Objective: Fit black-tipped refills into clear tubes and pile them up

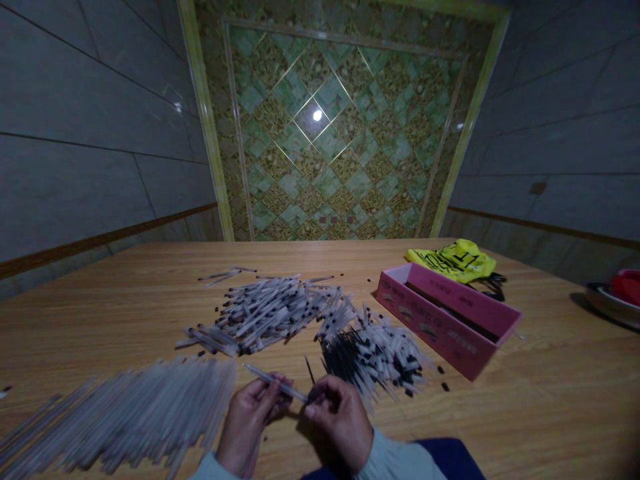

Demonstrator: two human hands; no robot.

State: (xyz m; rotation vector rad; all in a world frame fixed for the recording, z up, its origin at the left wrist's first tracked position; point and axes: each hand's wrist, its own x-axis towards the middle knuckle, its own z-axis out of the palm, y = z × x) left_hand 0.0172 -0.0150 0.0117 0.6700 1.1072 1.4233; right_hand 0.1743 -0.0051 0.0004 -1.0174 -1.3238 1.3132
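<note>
My left hand (pixel 254 412) pinches a thin translucent tube (pixel 265 376) that slants down to the right. At the tube's lower right end, the fingers of my right hand (pixel 341 417) are closed; whatever small part they grip there is hidden. A thin dark stick (pixel 309 369) points up just beyond the right fingers. Many clear tubes (pixel 145 413) lie side by side at the left. Behind my hands is a heap of dark-tipped tubes (pixel 270 310). Dark thin sticks (pixel 343 357) and white pieces with black ends (pixel 395 347) are piled beyond my right hand.
A long pink open box (pixel 435 327) stands on the wooden table (pixel 560 400) at the right. Behind it lies a yellow bag (pixel 457 260) with black marks. A bowl with something red (pixel 625 288) is at the far right. Small black caps (pixel 445 387) lie scattered.
</note>
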